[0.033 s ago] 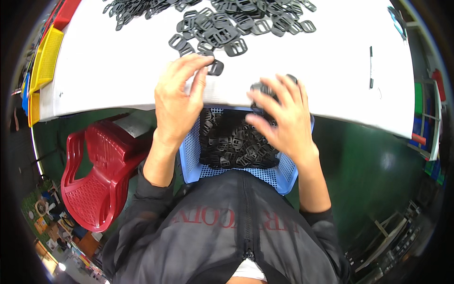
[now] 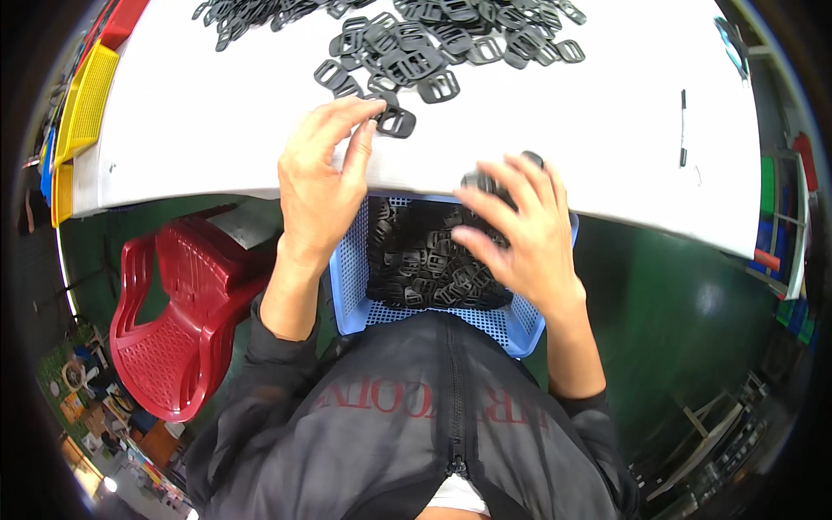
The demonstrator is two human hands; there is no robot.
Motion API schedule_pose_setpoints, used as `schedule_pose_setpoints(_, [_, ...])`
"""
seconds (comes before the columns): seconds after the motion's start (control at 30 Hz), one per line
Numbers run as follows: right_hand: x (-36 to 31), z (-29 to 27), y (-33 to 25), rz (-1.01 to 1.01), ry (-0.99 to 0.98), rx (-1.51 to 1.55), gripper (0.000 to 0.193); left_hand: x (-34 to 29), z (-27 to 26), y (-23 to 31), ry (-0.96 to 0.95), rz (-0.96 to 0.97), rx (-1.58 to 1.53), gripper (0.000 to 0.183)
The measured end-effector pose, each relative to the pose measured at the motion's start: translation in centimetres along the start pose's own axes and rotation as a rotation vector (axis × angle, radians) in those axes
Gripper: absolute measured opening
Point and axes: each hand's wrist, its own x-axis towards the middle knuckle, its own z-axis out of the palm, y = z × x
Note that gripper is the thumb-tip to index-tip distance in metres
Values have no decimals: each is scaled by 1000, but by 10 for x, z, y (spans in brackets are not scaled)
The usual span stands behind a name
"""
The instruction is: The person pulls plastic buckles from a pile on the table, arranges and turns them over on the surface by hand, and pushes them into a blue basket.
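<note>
My left hand (image 2: 321, 178) is at the table's front edge, thumb and forefinger closed on the left edge of a black plastic strap buckle (image 2: 399, 122). Just beyond it lies a loose pile of similar slotted buckles (image 2: 412, 63). My right hand (image 2: 530, 221), slightly blurred, curls around several black buckles (image 2: 477, 181) that peek out between and past its fingers; most of them are hidden. Under both hands, between my body and the table, a blue plastic basket (image 2: 349, 290) holds many black buckles (image 2: 438, 269).
The white table (image 2: 598, 130) carries a second dense heap of buckles (image 2: 260, 15) at the back, a pen (image 2: 683, 128) and a blue-handled tool (image 2: 731, 48) on the right. Yellow bins (image 2: 87, 104) line its left edge. A red plastic chair (image 2: 186, 316) stands on the green floor.
My right hand has dropped slightly toward me with its buckles. The left hand has shifted a little to the left, the buckle at its fingertips staying nearly in place.
</note>
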Motion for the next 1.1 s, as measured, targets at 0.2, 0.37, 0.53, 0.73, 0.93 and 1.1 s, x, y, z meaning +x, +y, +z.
schedule_pose_setpoints(0.2, [49,3,0,-12,185,-9,22,-9,5,-8,14,125,201,23])
schedule_pose_setpoints(0.37, [82,31,19,-38,205,-169,45,-23,28,4,-92,181,357,30])
schedule_pose_setpoints(0.53, [56,18,18,35,126,-242,46,-27,32,7,-133,222,189,31])
schedule_pose_setpoints(0.73, [47,1,21,105,173,-197,36,24,42,-10,97,263,340,29])
schedule_pose_setpoints(0.93, [92,22,15,55,328,45,38,40,51,-22,190,300,260,18])
schedule_pose_setpoints(1.1, [89,12,25,201,369,215,31,32,42,14,-257,-127,-274,19])
